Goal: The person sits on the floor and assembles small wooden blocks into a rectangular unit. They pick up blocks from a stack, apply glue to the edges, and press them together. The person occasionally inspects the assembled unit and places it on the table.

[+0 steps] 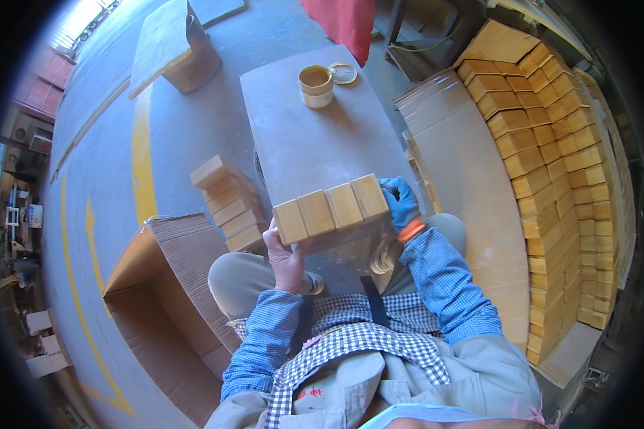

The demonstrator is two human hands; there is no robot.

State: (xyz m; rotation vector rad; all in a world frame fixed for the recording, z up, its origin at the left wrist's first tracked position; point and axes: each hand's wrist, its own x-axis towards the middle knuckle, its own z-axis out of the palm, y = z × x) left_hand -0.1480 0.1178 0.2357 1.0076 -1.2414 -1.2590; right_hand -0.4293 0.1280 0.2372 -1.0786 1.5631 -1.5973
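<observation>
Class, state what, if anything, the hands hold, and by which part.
A row of four wooden blocks, held by its ends: left hand at the left end, gloved right hand at the right.

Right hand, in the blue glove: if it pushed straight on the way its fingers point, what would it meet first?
The nearest end block of the row of wooden blocks; the right hand seems to touch it at the fingers, though exact fingertip depth is hard to judge.
</observation>
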